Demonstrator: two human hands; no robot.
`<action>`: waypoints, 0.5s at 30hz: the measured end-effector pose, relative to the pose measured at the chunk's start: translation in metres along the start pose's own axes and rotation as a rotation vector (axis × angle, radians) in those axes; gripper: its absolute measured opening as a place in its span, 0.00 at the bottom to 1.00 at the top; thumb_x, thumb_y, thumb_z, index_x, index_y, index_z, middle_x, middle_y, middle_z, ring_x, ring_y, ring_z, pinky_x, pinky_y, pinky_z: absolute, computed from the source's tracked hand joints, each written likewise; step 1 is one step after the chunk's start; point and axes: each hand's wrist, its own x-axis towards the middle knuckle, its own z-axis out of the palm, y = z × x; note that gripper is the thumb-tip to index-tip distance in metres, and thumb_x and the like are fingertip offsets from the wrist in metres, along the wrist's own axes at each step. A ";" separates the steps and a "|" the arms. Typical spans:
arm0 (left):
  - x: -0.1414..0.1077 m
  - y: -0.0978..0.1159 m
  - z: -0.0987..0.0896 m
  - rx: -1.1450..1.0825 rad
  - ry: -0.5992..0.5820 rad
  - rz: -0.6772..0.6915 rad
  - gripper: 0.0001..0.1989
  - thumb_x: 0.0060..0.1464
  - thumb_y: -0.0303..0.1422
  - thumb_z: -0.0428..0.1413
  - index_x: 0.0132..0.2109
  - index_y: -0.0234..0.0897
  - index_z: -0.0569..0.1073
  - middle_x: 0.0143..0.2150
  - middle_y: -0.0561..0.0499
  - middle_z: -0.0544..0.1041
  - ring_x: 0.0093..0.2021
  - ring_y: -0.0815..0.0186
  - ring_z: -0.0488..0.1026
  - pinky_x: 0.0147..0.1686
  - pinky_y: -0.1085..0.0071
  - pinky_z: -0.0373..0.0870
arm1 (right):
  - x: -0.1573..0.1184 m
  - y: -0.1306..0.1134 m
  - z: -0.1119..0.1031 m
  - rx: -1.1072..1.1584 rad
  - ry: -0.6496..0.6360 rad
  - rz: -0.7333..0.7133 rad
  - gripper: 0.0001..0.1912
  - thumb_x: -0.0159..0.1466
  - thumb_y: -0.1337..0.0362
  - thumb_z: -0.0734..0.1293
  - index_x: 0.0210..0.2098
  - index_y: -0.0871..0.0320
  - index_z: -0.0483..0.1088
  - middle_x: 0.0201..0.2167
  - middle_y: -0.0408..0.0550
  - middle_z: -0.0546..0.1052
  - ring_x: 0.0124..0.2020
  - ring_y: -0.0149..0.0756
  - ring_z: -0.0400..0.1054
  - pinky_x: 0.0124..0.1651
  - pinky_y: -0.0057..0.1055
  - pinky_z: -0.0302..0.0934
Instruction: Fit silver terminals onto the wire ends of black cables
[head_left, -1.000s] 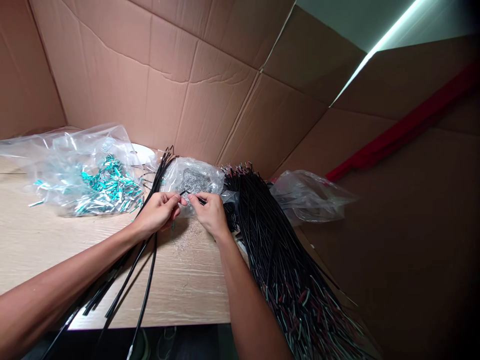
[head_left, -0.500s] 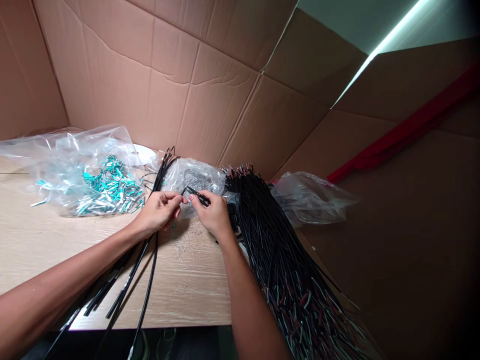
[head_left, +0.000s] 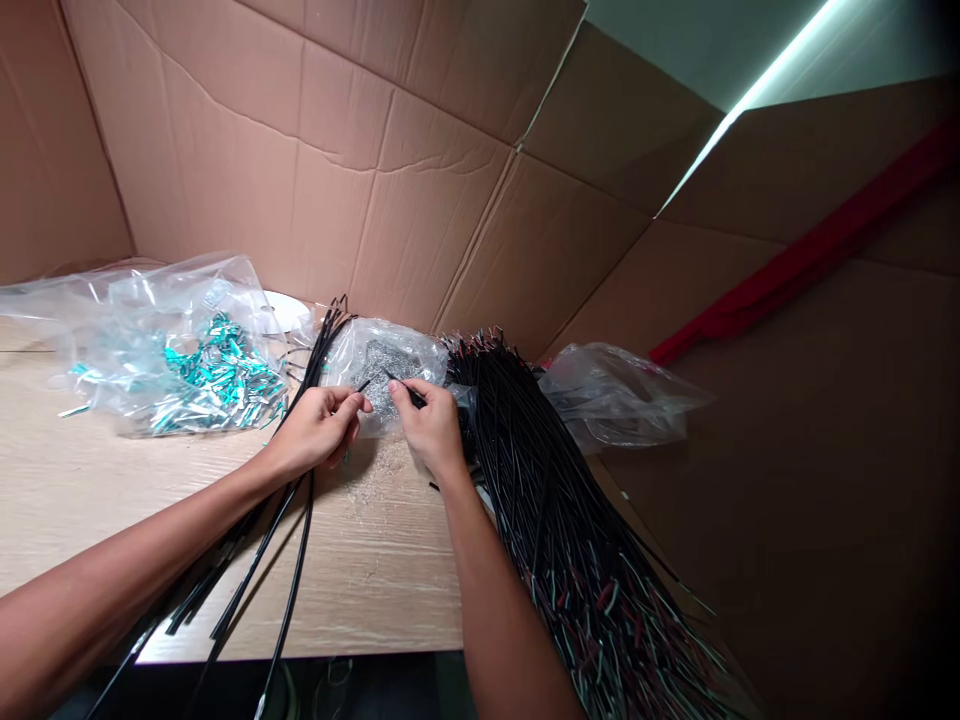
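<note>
Pinched in the left hand (head_left: 321, 424) before a clear plastic bag (head_left: 341, 352), the black cable (head_left: 364, 385), probably light and springy, is best held near its tip, the right hand (head_left: 433, 428) grasping a slender tool (head_left: 415, 398).

Left hand (head_left: 322, 425) grip: thin black round cable end (head_left: 364, 385). Right hand (head_left: 429, 428) grip: slim black pointed tool (head_left: 415, 399). Left of grip: teal-and-silver shiny flat strips (head_left: 229, 370), mottled, in clear plastic bag (head_left: 150, 300). Behind grip: silver-grey fine scraps (head_left: 390, 365) in 2nd clear plastic bag (head_left: 341, 352). Right of grip: thick bundle of black round cables (head_left: 536, 450), near ends flecked red and pale green. Under grip: pale tan wood-look tabletop (head_left: 390, 590), streaky grain.
</note>
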 end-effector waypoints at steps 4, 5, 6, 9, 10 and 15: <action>0.001 0.003 -0.002 -0.144 0.016 -0.053 0.21 0.65 0.49 0.51 0.42 0.33 0.71 0.19 0.56 0.69 0.09 0.71 0.61 0.09 0.79 0.50 | 0.001 0.001 -0.005 -0.082 0.048 0.014 0.16 0.67 0.54 0.68 0.31 0.59 0.76 0.24 0.44 0.75 0.26 0.32 0.65 0.31 0.28 0.56; 0.001 0.004 -0.003 -0.171 0.020 -0.056 0.21 0.64 0.49 0.52 0.42 0.33 0.71 0.19 0.56 0.69 0.09 0.71 0.61 0.09 0.79 0.49 | 0.001 0.001 -0.005 -0.107 0.029 0.013 0.15 0.67 0.54 0.68 0.31 0.59 0.76 0.24 0.43 0.75 0.25 0.32 0.65 0.30 0.28 0.55; 0.002 0.005 -0.004 -0.199 0.019 -0.057 0.21 0.64 0.49 0.53 0.42 0.32 0.71 0.19 0.55 0.70 0.09 0.72 0.61 0.09 0.80 0.48 | 0.000 0.002 -0.005 -0.128 0.006 0.008 0.15 0.66 0.55 0.68 0.31 0.59 0.77 0.24 0.43 0.75 0.25 0.32 0.65 0.30 0.28 0.56; 0.003 0.004 -0.006 -0.288 -0.008 -0.064 0.20 0.64 0.47 0.53 0.40 0.31 0.71 0.18 0.55 0.70 0.08 0.74 0.59 0.10 0.81 0.48 | 0.000 0.002 -0.003 -0.157 -0.049 -0.016 0.13 0.66 0.55 0.69 0.34 0.59 0.78 0.26 0.45 0.78 0.25 0.32 0.66 0.32 0.28 0.58; 0.004 0.003 -0.007 -0.321 -0.022 -0.069 0.20 0.64 0.47 0.53 0.40 0.31 0.71 0.18 0.55 0.70 0.08 0.74 0.59 0.10 0.80 0.48 | 0.000 0.002 -0.002 -0.156 -0.053 -0.021 0.13 0.66 0.55 0.69 0.35 0.58 0.78 0.27 0.45 0.78 0.26 0.32 0.66 0.32 0.28 0.59; 0.006 -0.001 -0.008 -0.447 -0.072 -0.124 0.16 0.65 0.42 0.51 0.39 0.32 0.71 0.16 0.59 0.66 0.06 0.74 0.54 0.07 0.80 0.47 | -0.001 0.002 0.002 -0.131 -0.046 -0.055 0.14 0.66 0.53 0.69 0.39 0.57 0.80 0.30 0.47 0.80 0.28 0.33 0.69 0.34 0.29 0.62</action>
